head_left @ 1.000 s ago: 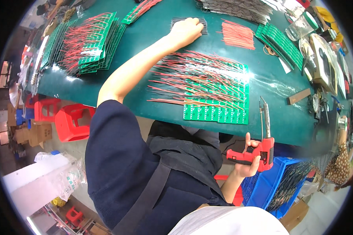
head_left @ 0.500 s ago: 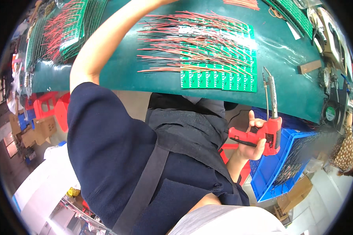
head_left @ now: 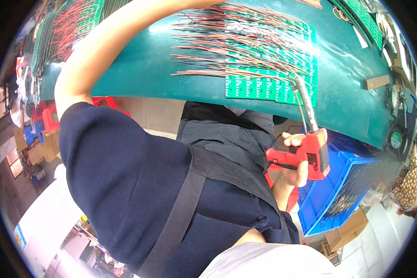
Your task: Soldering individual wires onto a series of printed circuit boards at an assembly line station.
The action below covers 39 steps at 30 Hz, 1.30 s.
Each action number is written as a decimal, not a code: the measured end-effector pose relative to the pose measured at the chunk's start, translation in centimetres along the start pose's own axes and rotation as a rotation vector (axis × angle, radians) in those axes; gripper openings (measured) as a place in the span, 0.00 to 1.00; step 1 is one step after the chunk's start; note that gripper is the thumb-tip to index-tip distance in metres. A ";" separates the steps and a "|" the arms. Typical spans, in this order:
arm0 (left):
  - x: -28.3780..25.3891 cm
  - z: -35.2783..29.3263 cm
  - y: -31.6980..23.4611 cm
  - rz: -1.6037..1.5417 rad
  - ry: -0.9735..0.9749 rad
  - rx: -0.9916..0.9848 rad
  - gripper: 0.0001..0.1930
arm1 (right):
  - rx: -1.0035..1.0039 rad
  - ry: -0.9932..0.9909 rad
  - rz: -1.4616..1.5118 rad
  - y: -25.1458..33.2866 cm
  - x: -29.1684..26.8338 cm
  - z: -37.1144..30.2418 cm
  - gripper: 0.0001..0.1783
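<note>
My right hand (head_left: pixel 293 175) is closed round the grip of a red soldering gun (head_left: pixel 318 153). Its long metal barrel and thin side tube point up toward the table. In this view the tip overlaps the near right part of a green circuit board panel (head_left: pixel 251 88); contact cannot be told. Many red and black wires (head_left: pixel 201 53) lie across the panel, their ends reaching out past its left side. My left arm (head_left: pixel 118 41) arches over the table's left part. Only a sliver of my left hand (head_left: pixel 214 2) shows at the top edge, fingers hidden, beyond the wires.
More boards with red wires (head_left: pixel 74 23) stand at the far left of the green table (head_left: pixel 139 76). Green boards (head_left: pixel 360 21) and a small brown block (head_left: pixel 376 82) lie to the right. Below the table's right end sits a blue crate (head_left: pixel 326 199).
The soldering gun's tip has swung left and now overlaps the board panel's wires. My left arm has shifted slightly upward and left in the picture; the whole view has moved a little.
</note>
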State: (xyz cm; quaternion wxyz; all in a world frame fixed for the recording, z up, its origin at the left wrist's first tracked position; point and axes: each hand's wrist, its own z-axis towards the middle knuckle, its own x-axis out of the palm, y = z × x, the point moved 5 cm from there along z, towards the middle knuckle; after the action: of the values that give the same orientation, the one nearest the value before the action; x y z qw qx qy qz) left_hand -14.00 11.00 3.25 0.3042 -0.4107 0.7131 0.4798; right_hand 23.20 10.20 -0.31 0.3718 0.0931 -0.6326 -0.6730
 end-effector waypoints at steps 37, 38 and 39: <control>0.6 -11.0 -13.4 -0.558 -0.761 0.184 0.21 | 0.623 0.074 0.005 -2.0 2.0 -3.2 0.47; 0.7 -10.9 -13.4 -0.555 -0.761 0.183 0.21 | 0.623 0.072 0.003 -1.9 2.0 -3.2 0.47; 0.6 -11.0 -13.5 -0.556 -0.760 0.182 0.21 | 0.643 0.082 -0.019 -1.7 2.0 -3.2 0.47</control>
State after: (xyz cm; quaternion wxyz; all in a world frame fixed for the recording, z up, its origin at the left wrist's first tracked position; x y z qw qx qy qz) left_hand -2.93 -2.14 0.77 0.6948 -0.3531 0.4538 0.4320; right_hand 23.03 6.38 -1.81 0.3423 0.2385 -0.7964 -0.4378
